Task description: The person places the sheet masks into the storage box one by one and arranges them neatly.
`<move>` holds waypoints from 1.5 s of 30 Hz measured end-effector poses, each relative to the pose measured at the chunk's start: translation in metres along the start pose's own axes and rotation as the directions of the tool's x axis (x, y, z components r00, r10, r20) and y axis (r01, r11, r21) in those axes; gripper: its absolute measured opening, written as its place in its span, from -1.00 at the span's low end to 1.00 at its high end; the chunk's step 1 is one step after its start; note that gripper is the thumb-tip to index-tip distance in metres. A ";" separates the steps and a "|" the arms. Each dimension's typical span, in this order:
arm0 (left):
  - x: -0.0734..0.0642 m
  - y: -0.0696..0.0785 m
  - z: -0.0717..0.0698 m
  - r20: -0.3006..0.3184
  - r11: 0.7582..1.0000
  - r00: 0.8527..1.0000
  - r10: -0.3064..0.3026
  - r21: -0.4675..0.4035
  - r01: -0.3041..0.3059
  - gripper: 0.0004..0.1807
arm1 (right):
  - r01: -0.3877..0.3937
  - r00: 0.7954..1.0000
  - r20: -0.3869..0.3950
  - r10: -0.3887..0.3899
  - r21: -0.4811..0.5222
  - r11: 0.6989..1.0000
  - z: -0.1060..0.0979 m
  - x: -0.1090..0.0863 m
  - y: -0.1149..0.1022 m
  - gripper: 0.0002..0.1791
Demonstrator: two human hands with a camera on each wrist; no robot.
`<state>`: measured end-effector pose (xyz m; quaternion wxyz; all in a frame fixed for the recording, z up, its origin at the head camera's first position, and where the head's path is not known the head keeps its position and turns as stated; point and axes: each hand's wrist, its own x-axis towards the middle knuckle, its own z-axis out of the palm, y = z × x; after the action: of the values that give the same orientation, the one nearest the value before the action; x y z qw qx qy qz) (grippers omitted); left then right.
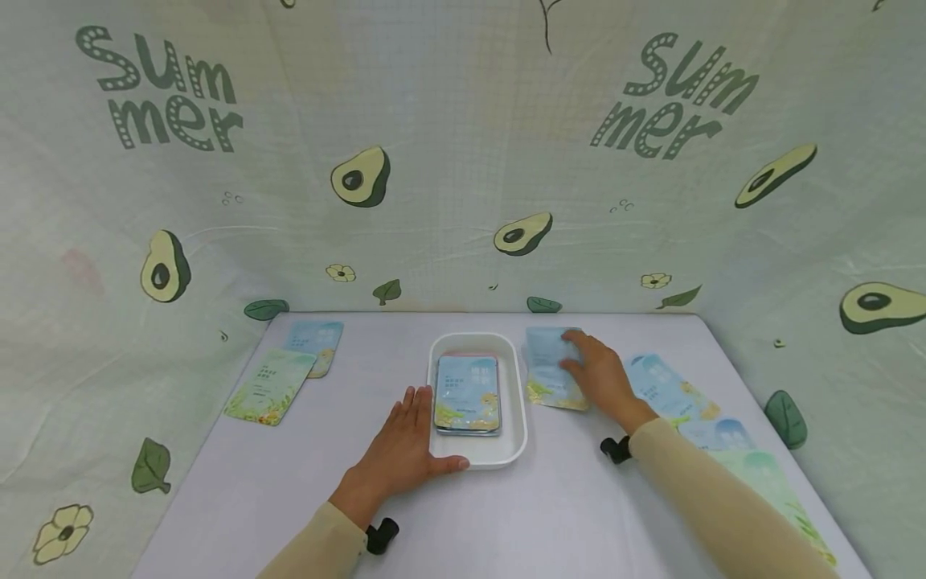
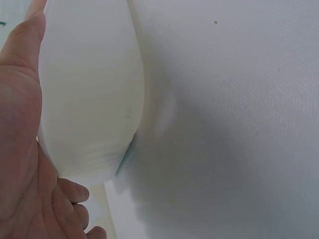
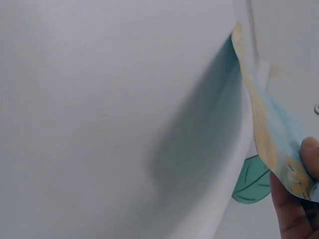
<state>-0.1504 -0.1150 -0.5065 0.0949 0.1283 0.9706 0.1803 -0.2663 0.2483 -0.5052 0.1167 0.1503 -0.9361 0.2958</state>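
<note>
A white tray (image 1: 515, 438) stands mid-table with a stack of blue printed sachets (image 1: 467, 392) in it. My left hand (image 1: 401, 446) rests against the tray's near left corner, fingers straight along the left side and thumb stretched along the front rim. In the left wrist view the tray's outer wall (image 2: 92, 89) shows beside the palm. Just right of the tray, my right hand (image 1: 602, 376) pinches a flat blue sachet (image 1: 547, 362) by its right side. The right wrist view shows this sachet (image 3: 266, 124) raised off the tablecloth at one side, between thumb and finger.
To the left lie a green sachet (image 1: 271, 386) and a blue sachet (image 1: 325, 331), overlapping. Along the right edge are a blue sachet (image 1: 661, 386), another blue sachet (image 1: 716, 434) and a green sachet (image 1: 767, 474), partly behind the right forearm. A printed curtain (image 1: 448, 161) surrounds the table.
</note>
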 end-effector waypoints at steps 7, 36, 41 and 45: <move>0.002 0.002 0.001 -0.003 1.000 1.000 0.002 0.005 -0.002 0.51 | -0.256 0.963 0.115 0.243 0.106 0.961 -0.016 0.007 0.005 -0.47; 0.005 0.003 -0.002 -0.025 0.997 0.999 0.029 0.071 -0.027 0.54 | -0.228 0.972 -0.008 0.236 0.228 0.947 -0.060 0.025 -0.022 -0.52; 0.004 0.002 -0.004 -0.015 0.998 0.999 0.031 0.053 -0.031 0.53 | -0.210 0.976 -0.003 0.219 0.270 0.940 -0.058 0.027 -0.034 -0.54; 0.004 0.001 -0.004 -0.016 0.998 0.999 0.036 0.048 -0.035 0.52 | -0.189 0.980 -0.001 0.200 0.310 0.932 -0.050 0.029 -0.044 -0.56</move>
<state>-0.1549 -0.1143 -0.5031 0.0807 0.1461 0.9729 0.1598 -0.2709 0.2370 -0.4337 0.0771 0.0684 -0.8867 0.4507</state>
